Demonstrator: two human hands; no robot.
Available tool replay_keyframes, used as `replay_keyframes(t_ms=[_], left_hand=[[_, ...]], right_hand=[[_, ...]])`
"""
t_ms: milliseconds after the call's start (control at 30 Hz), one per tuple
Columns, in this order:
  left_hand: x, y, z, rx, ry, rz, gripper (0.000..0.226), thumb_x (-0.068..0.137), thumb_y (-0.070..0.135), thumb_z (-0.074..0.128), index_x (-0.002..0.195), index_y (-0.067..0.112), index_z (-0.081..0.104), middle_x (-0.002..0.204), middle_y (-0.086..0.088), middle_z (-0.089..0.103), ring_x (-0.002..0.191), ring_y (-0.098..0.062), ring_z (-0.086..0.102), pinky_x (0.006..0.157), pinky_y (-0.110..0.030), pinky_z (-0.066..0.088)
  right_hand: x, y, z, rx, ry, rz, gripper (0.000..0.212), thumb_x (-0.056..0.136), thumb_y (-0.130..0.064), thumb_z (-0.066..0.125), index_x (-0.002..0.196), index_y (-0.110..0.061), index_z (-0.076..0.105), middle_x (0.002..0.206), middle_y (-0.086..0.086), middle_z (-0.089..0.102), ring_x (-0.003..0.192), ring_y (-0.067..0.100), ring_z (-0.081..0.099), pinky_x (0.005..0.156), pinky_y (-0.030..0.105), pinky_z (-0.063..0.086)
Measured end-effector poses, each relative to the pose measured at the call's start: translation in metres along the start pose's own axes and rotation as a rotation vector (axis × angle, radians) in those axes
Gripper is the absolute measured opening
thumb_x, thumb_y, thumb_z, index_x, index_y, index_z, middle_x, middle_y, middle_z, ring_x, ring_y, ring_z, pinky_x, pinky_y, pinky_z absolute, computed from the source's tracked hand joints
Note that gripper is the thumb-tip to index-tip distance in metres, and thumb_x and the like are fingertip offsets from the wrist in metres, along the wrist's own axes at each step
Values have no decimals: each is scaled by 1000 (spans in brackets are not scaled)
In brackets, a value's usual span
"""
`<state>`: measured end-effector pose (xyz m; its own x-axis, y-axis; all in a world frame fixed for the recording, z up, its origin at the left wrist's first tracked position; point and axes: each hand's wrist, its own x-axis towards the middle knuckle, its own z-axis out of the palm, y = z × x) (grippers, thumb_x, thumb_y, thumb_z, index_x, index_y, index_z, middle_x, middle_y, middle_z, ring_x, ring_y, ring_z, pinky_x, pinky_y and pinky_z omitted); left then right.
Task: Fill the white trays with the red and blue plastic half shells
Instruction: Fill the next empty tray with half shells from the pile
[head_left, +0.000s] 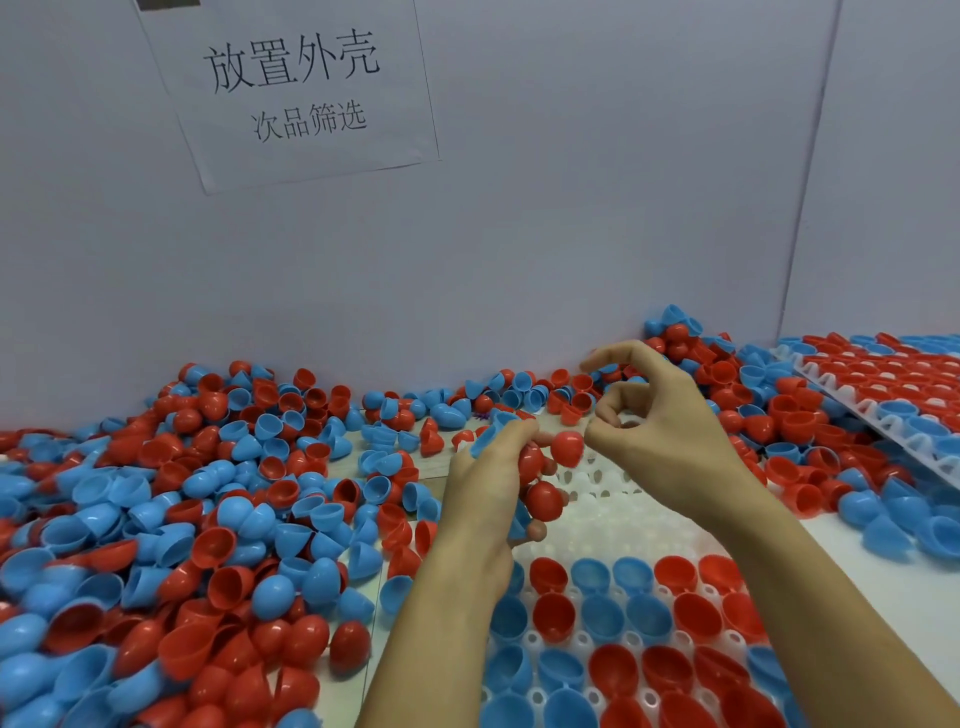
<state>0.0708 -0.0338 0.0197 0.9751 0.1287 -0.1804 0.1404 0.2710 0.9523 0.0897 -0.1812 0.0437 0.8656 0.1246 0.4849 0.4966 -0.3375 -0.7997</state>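
A pale lavender-grey wall (545, 218) rises behind the tabletop (857, 551), meeting a side panel (893, 171) at the far right corner. A white paper sign (301, 93) with black Chinese characters hangs tilted on it. Light is even.

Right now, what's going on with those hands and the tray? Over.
Left hand grips several shells. Right hand reaching for red shell, fingers curled, empty. White tray front rows filled, back empty. Nothing blocking.

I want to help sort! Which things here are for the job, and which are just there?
For the job:
left hand holding shells
right hand
white tray, partly filled
loose red and blue shells
filled tray at right

Just there:
paper sign
grey wall
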Motion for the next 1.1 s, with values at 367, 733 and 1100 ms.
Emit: replay_keyframes(t_ms=[367,733,1100], left_hand=[[5,2,-12,-90,154,-4,18,85,30,69,96,16,70,85,-6,70,62,-18,65,41,-21,40],[6,2,-11,-95,196,-10,21,90,38,66,93,18,72,91,-6,70,79,-21,66,46,-21,44],[3,0,-6,126,116,10,23,91,37,63,102,17,69,84,-3,68,64,-14,65,41,-18,44]], right_hand=[[3,17,-7,-218,-127,166,25,91,-12,67,106,-32,65,78,-6,67,70,6,66,58,16,52],[-3,21,13,-686,-588,333,22,86,-28,76,107,-25,76,125,-5,65,96,10,57,75,19,44],[2,11,19,-378,-130,102,18,83,-14,77,78,-29,69,73,-10,69,68,3,66,60,13,54]])
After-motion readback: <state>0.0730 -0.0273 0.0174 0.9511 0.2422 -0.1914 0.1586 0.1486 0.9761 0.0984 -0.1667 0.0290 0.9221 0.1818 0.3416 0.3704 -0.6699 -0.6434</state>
